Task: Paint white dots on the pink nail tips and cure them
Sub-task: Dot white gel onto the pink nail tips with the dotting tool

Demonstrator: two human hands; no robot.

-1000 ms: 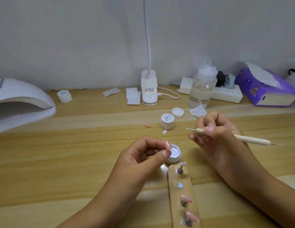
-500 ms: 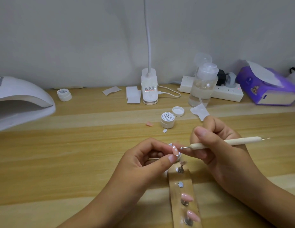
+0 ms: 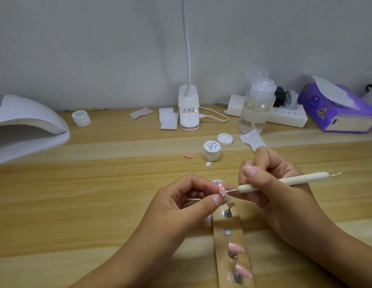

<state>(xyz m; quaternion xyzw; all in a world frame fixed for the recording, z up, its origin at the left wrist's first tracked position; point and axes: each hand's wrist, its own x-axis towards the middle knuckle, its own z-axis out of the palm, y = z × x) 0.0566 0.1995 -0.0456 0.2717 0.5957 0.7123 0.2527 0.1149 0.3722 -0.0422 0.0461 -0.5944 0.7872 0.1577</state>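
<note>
Left hand (image 3: 176, 204) pinches one pink nail tip (image 3: 222, 188); right hand (image 3: 274, 196) grips dotting tool (image 3: 305, 178), ball end at that tip, some white dots on; stand (image 3: 219, 242) tips (image 3: 236, 248) look undotted; curing lamp (image 3: 25, 121) step not yet done.

We note the left hand (image 3: 181, 206) pinching a pink nail tip (image 3: 222, 189). The right hand (image 3: 280, 204) holds the dotting tool (image 3: 295, 180), its metal point touching the tip.

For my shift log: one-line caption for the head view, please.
Left hand pinches a pink nail tip; right hand holds the dotting tool with its point at the tip.
</note>
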